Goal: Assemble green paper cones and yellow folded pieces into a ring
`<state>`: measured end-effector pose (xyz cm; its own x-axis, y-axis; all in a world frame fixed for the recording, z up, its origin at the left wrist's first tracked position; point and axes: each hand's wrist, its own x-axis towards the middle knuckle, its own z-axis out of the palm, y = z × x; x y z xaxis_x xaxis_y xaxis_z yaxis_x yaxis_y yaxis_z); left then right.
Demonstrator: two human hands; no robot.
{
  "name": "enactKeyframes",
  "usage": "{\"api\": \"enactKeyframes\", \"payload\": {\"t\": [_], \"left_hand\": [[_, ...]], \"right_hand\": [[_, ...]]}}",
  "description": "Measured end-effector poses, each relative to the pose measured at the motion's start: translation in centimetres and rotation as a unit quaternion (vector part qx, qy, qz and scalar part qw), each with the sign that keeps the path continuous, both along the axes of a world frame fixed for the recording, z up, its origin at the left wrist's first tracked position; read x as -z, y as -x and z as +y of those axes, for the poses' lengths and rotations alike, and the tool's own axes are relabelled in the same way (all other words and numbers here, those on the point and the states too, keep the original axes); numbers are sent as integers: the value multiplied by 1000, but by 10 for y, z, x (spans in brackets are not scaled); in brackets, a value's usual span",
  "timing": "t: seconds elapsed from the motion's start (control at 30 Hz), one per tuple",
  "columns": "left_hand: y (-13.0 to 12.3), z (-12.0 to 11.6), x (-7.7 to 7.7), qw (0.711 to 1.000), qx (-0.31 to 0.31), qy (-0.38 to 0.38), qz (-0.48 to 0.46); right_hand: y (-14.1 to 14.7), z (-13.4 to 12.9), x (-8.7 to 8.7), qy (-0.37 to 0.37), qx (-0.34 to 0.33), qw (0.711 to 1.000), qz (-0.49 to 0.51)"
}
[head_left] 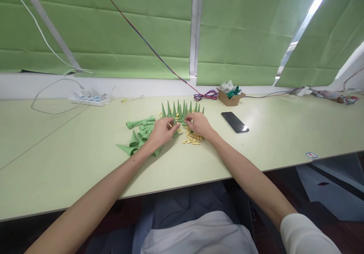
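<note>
Several green cones (180, 113) stand upright in rows at the middle of the table, small yellow pieces among them. My left hand (164, 131) is closed around a green cone (174, 123) at the near side of the rows, with a yellow bit by its fingers. Close by on the right, my right hand (198, 123) has its fingertips pinched together beside the standing cones; whatever they hold is too small to make out. Loose green cones (133, 139) lie in a heap left of my left hand. A pile of yellow pieces (193, 136) lies below my right hand.
A black phone (234, 122) lies on the table (270, 140) to the right. Behind it is a small cardboard box (229, 97) with plastic and green material, beside coiled red and blue wires (206, 95). A white power strip (92, 99) sits at the back left.
</note>
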<state>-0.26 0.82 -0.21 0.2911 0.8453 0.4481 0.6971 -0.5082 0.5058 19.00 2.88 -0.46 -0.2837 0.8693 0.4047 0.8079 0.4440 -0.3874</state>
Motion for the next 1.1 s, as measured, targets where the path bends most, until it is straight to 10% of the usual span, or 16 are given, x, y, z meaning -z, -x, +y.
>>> {"api": "enactKeyframes", "payload": {"t": [1.1], "left_hand": [[-5,-8,-8,998,-19,-5,-51]], "right_hand": [[5,0,5,49,23,997,-63]]}}
